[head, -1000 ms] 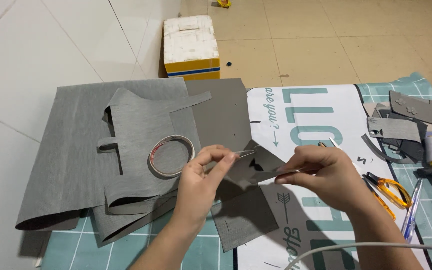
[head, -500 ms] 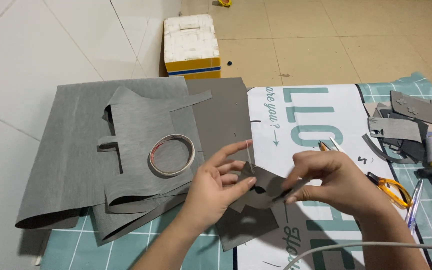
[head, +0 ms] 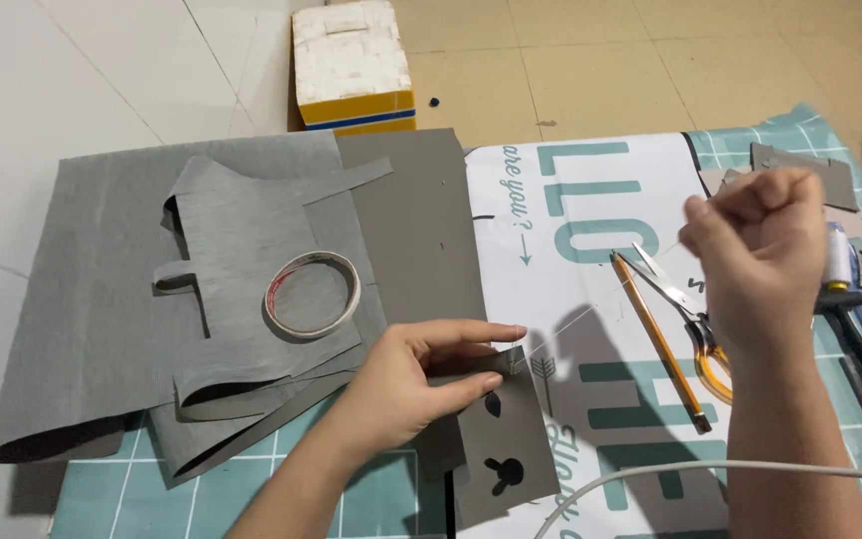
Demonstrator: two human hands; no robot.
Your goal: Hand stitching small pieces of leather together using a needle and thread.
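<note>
Grey felt piece [head: 499, 424] pinched by left hand [head: 421, 384]; right hand [head: 760, 255] fisted

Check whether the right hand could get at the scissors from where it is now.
Probably yes. The right hand is raised in a fist just above and right of the scissors, which lie uncovered on the white printed sheet beside a pencil. It pinches a thread, though, so it isn't free.

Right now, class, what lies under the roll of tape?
The roll of tape rests on cut grey sheets stacked over a larger grey sheet. Whatever lies beneath that stack is covered.
</note>
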